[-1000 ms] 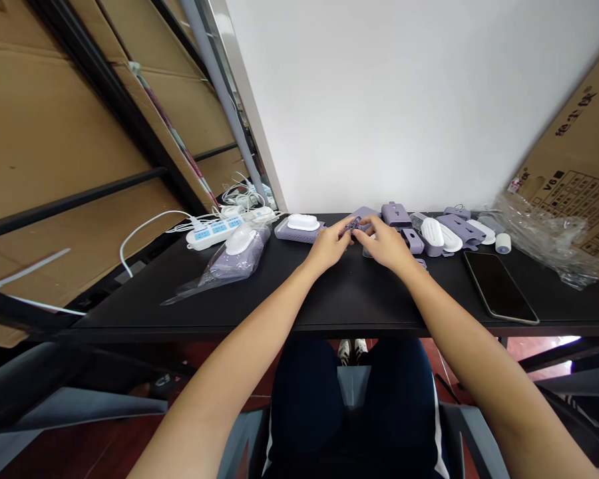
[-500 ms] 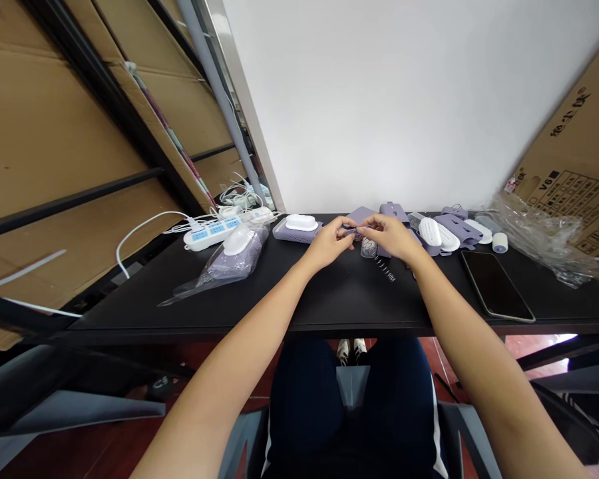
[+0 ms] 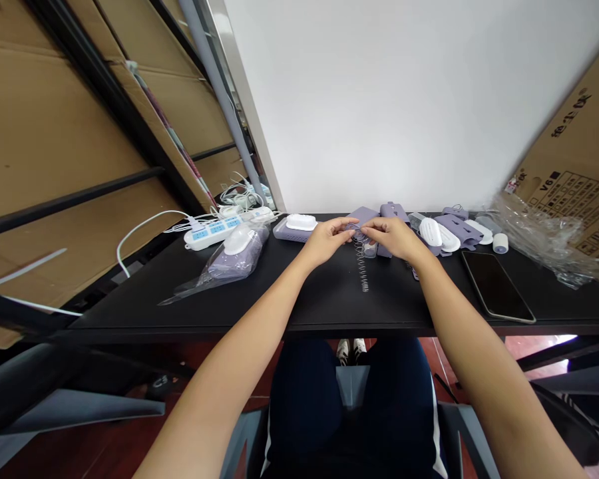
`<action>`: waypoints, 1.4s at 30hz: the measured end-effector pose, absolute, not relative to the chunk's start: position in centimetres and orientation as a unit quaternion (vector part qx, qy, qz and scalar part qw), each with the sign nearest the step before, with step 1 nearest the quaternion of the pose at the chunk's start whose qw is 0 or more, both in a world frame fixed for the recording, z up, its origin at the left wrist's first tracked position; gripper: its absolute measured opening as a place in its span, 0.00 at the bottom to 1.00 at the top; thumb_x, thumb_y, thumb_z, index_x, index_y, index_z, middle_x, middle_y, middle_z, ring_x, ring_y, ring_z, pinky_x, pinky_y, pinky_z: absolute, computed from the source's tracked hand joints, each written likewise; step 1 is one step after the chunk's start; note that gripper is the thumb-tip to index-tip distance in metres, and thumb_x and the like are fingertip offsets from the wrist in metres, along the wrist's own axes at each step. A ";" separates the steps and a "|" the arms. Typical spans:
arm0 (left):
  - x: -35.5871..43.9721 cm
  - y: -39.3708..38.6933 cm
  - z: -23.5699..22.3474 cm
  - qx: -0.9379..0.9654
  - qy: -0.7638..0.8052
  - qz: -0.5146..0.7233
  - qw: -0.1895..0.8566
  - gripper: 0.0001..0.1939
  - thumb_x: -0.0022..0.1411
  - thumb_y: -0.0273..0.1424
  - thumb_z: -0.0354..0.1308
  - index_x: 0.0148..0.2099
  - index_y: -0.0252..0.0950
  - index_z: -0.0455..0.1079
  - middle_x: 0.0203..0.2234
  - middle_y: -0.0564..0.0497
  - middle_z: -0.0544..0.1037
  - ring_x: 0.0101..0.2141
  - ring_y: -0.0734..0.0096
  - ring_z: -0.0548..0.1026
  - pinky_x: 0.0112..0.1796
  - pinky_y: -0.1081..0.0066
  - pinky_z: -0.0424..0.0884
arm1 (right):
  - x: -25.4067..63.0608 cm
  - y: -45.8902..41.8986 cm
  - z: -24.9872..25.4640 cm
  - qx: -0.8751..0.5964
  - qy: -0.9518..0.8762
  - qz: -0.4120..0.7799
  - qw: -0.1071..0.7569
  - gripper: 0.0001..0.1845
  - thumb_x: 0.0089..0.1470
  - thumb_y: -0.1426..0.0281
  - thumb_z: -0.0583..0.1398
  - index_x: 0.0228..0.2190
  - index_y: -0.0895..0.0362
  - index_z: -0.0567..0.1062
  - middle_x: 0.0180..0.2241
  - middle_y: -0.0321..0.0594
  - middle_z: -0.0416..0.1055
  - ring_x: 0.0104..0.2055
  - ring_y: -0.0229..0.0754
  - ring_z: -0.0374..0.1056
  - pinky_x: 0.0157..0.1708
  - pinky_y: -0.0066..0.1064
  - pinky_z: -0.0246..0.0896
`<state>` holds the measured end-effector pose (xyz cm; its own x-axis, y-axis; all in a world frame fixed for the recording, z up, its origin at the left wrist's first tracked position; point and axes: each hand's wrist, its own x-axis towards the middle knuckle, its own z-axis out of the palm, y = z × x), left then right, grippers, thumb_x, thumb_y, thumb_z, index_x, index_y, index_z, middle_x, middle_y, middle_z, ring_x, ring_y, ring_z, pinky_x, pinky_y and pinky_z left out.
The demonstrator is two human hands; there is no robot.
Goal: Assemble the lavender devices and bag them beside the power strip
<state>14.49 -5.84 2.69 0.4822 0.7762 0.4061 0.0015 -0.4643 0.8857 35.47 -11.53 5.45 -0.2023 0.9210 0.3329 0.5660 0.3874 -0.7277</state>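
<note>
My left hand (image 3: 330,238) and my right hand (image 3: 391,235) meet above the back half of the black table, both with fingers pinched. A small purple plastic part, mostly covered by the fingertips, is between them. From just below the fingertips a thin metal coil spring (image 3: 363,267) stretches toward me; how its upper end is attached cannot be made out. Behind the hands lies a flat purple piece (image 3: 363,214). A small clear piece (image 3: 370,249) sits under my right hand.
Left are a purple case with a white top (image 3: 300,225), a bagged one (image 3: 235,249) and a power strip (image 3: 213,231). Right are purple and white parts (image 3: 430,232), a white roll (image 3: 500,243), a phone (image 3: 498,286), clear plastic wrap (image 3: 554,236) and a carton (image 3: 579,159).
The spring's lower end has swung left and toward me, and its coils now reach up to the fingertips. The fingers have shifted slightly around the small part.
</note>
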 end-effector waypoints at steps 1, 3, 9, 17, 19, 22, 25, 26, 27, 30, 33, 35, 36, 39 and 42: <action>14.5 -5.9 2.7 0.738 0.265 0.434 0.444 0.22 0.59 0.35 0.68 0.55 0.36 0.79 0.35 0.50 0.82 0.35 0.69 0.77 0.43 0.64 0.74 | 35.5 -11.5 5.4 -0.504 -0.742 0.223 0.381 0.14 0.62 0.60 0.60 0.34 0.55 0.82 0.30 0.38 0.77 0.32 0.43 0.74 0.37 0.36 0.65; 14.4 -5.9 2.8 0.735 0.261 0.437 0.447 0.24 0.59 0.34 0.68 0.57 0.37 0.79 0.38 0.49 0.83 0.37 0.68 0.78 0.46 0.63 0.74 | 35.5 -11.5 5.4 -0.497 -0.741 0.220 0.393 0.13 0.61 0.60 0.61 0.35 0.55 0.82 0.30 0.38 0.77 0.32 0.43 0.75 0.36 0.35 0.65; 14.7 -6.2 3.0 0.662 0.229 0.483 0.524 0.28 0.55 0.40 0.73 0.56 0.36 0.78 0.43 0.47 0.84 0.44 0.66 0.79 0.52 0.63 0.71 | 35.0 -11.5 5.7 -0.471 -0.684 0.300 0.469 0.12 0.59 0.59 0.64 0.36 0.55 0.81 0.29 0.37 0.79 0.30 0.39 0.75 0.26 0.27 0.64; 14.9 -6.7 3.4 0.648 0.236 0.501 0.522 0.21 0.52 0.45 0.74 0.41 0.35 0.80 0.36 0.49 0.83 0.40 0.67 0.77 0.47 0.65 0.71 | 33.9 -12.1 6.0 -0.461 -0.585 0.428 0.512 0.13 0.55 0.61 0.71 0.37 0.56 0.80 0.33 0.37 0.79 0.29 0.36 0.77 0.22 0.22 0.68; 14.8 -6.7 3.5 0.650 0.230 0.499 0.525 0.20 0.52 0.44 0.74 0.41 0.35 0.80 0.36 0.49 0.83 0.40 0.68 0.77 0.48 0.66 0.71 | 33.8 -12.3 6.1 -0.462 -0.575 0.439 0.513 0.11 0.55 0.63 0.71 0.36 0.57 0.79 0.31 0.36 0.78 0.29 0.35 0.77 0.22 0.21 0.68; 14.8 -6.7 3.5 0.647 0.225 0.491 0.538 0.20 0.53 0.44 0.74 0.41 0.35 0.81 0.36 0.50 0.83 0.38 0.69 0.76 0.45 0.67 0.70 | 33.6 -12.5 6.3 -0.464 -0.560 0.450 0.519 0.10 0.56 0.65 0.70 0.33 0.57 0.78 0.29 0.34 0.77 0.27 0.35 0.77 0.21 0.20 0.68; 14.8 -6.7 3.4 0.632 0.221 0.478 0.569 0.20 0.54 0.45 0.74 0.41 0.35 0.81 0.33 0.51 0.81 0.36 0.72 0.75 0.41 0.70 0.69 | 33.4 -12.7 6.4 -0.462 -0.534 0.474 0.525 0.10 0.56 0.65 0.71 0.34 0.57 0.77 0.27 0.33 0.75 0.27 0.35 0.78 0.22 0.20 0.68; 14.8 -6.6 3.4 0.624 0.218 0.474 0.582 0.20 0.55 0.45 0.73 0.41 0.35 0.81 0.33 0.51 0.81 0.35 0.73 0.74 0.40 0.71 0.68 | 33.4 -12.7 6.4 -0.461 -0.526 0.484 0.526 0.11 0.56 0.65 0.71 0.34 0.57 0.77 0.27 0.33 0.75 0.28 0.35 0.78 0.22 0.20 0.69; 14.8 -6.6 3.3 0.614 0.217 0.470 0.596 0.19 0.55 0.45 0.73 0.40 0.35 0.81 0.32 0.51 0.80 0.35 0.73 0.74 0.40 0.71 0.68 | 33.4 -12.7 6.3 -0.460 -0.518 0.493 0.526 0.11 0.56 0.65 0.71 0.34 0.56 0.77 0.27 0.33 0.76 0.28 0.35 0.78 0.23 0.20 0.70; 14.8 -6.5 3.2 0.589 0.222 0.463 0.624 0.19 0.52 0.44 0.76 0.38 0.36 0.80 0.32 0.51 0.80 0.34 0.74 0.74 0.40 0.71 0.69 | 33.4 -12.5 6.0 -0.454 -0.502 0.515 0.526 0.10 0.57 0.66 0.70 0.35 0.56 0.76 0.27 0.33 0.77 0.28 0.35 0.78 0.26 0.20 0.72; 14.9 -6.6 3.1 0.577 0.221 0.472 0.628 0.20 0.48 0.41 0.78 0.39 0.36 0.81 0.34 0.51 0.82 0.35 0.74 0.75 0.42 0.70 0.70 | 33.5 -12.3 5.6 -0.444 -0.486 0.539 0.526 0.08 0.60 0.66 0.69 0.36 0.55 0.76 0.28 0.34 0.78 0.29 0.34 0.79 0.29 0.21 0.74; 15.0 -6.6 3.2 0.578 0.216 0.485 0.620 0.19 0.47 0.41 0.78 0.39 0.36 0.81 0.35 0.51 0.82 0.37 0.72 0.76 0.43 0.69 0.71 | 33.5 -12.1 5.5 -0.437 -0.477 0.553 0.526 0.07 0.60 0.66 0.69 0.36 0.54 0.76 0.30 0.34 0.79 0.30 0.34 0.79 0.29 0.21 0.75; 15.0 -6.7 3.2 0.580 0.215 0.490 0.614 0.19 0.47 0.41 0.78 0.39 0.36 0.81 0.35 0.51 0.82 0.37 0.72 0.76 0.44 0.68 0.71 | 33.5 -12.1 5.4 -0.435 -0.475 0.555 0.526 0.07 0.60 0.66 0.69 0.36 0.54 0.76 0.31 0.34 0.79 0.30 0.34 0.79 0.29 0.21 0.75; 15.2 -6.7 3.2 0.590 0.216 0.500 0.596 0.20 0.47 0.41 0.78 0.38 0.36 0.80 0.34 0.50 0.82 0.37 0.70 0.77 0.45 0.67 0.71 | 33.4 -12.1 5.5 -0.436 -0.482 0.551 0.524 0.08 0.60 0.65 0.69 0.36 0.54 0.76 0.32 0.35 0.80 0.30 0.34 0.78 0.29 0.21 0.74; 15.2 -6.7 3.1 0.599 0.216 0.505 0.583 0.19 0.47 0.41 0.77 0.37 0.35 0.79 0.33 0.51 0.82 0.36 0.71 0.76 0.44 0.67 0.71 | 33.2 -12.3 5.7 -0.441 -0.494 0.536 0.524 0.08 0.59 0.66 0.69 0.35 0.55 0.76 0.30 0.35 0.79 0.29 0.34 0.78 0.29 0.21 0.74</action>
<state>15.25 -6.65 3.10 0.3957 0.8479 0.3529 -0.3297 -0.2275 0.9163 33.20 -12.35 5.72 -0.0611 0.9971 0.0449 -0.1264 0.0369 -0.9913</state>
